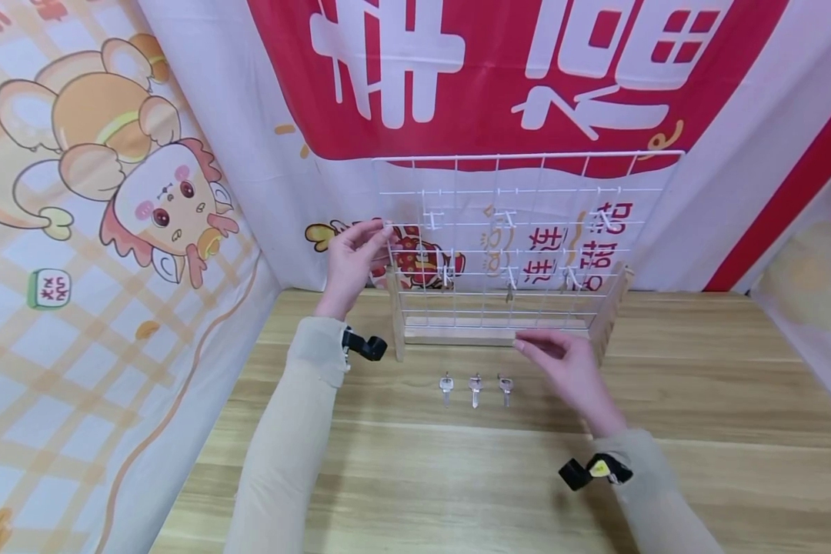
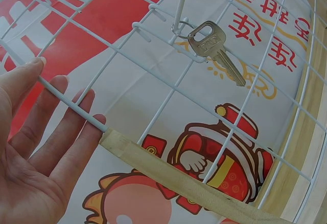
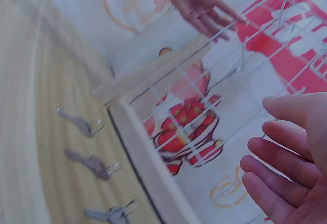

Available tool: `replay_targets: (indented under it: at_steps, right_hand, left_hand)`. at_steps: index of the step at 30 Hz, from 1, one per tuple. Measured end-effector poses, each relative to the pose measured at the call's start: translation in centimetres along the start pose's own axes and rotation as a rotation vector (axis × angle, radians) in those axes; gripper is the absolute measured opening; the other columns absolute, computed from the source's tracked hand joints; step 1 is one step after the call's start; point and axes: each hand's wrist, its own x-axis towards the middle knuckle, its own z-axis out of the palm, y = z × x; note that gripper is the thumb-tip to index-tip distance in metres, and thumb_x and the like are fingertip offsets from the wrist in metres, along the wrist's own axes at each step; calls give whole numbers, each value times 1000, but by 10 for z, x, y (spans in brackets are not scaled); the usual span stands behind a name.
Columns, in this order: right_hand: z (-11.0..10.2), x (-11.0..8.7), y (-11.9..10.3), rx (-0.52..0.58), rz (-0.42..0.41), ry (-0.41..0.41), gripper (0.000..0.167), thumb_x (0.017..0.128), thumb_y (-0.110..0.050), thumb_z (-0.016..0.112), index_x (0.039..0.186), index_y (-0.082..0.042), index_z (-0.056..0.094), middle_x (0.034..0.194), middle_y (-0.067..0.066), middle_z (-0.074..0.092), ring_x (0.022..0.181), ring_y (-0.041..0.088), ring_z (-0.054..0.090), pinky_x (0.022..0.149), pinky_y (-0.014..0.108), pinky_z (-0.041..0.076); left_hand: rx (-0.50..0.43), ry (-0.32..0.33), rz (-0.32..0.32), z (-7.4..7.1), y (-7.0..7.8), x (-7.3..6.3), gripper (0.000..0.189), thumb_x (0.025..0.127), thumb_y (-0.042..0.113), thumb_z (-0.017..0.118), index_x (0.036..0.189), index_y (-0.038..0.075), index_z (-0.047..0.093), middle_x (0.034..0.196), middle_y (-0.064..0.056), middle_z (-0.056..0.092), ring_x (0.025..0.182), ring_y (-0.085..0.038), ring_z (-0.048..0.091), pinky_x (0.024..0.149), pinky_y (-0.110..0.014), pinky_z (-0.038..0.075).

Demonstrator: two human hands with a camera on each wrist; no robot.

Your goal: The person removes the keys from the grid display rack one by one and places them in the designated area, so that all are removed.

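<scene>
A white wire grid rack stands upright in a wooden base. My left hand holds the grid's left edge, thumb on one side and fingertips on the other in the left wrist view. Close to that hand a key hangs by its ring from a white hook. Another key hangs from the middle lower hook. My right hand hovers before the base with relaxed fingers and holds nothing. Left of it, three keys lie in a row on the table: a left one, a middle one and a right one.
Upper hooks on the grid carry no keys. The rack stands on a wood-grain table. Behind it hangs a red and white printed cloth; a cartoon-printed cloth borders the left side.
</scene>
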Motion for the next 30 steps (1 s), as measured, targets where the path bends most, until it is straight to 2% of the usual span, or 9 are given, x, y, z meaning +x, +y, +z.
replay_targets:
  at_steps: [7,11,17,21,25,30]
  right_hand:
    - [-1,-3,-31,102,-93,7,30,93,-20,78,119,-5,73,116,10,73,102,16,70,90,23,55]
    - [5,-2,-43,126,-95,9,30,92,-20,79,119,-7,73,116,8,73,103,16,70,90,24,55]
    - [18,5,-50,193,-93,-22,35,90,-18,81,121,-4,71,118,11,72,104,20,70,91,27,56]
    - [29,13,-52,221,-65,-42,39,89,-22,82,122,-5,71,119,10,71,105,21,69,91,27,56]
    - [40,23,-54,243,-67,-49,39,89,-17,82,123,-3,69,121,11,71,108,24,69,92,27,56]
    - [56,36,-54,247,-80,-26,39,89,-14,82,124,-4,69,122,10,70,111,24,67,94,26,54]
  left_hand:
    - [-3,1,-10,-1,0,0,35,97,32,72,121,8,71,108,-13,73,106,-44,67,86,-39,60]
    - [-6,3,-9,-1,0,0,34,97,32,72,121,8,71,109,-14,73,107,-45,67,86,-40,60]
    - [-9,-7,4,-1,1,0,38,97,33,72,123,6,70,118,-27,67,106,-43,68,85,-41,60]
    - [2,-17,12,-1,1,-1,37,97,33,72,125,9,71,115,-20,71,103,-36,71,87,-45,59]
    - [19,-38,19,-1,3,-1,34,98,34,70,126,16,72,111,-11,73,100,-28,72,89,-46,59]
    - [18,-48,6,-1,5,-1,34,98,36,70,125,16,73,112,-11,72,106,-38,69,87,-41,60]
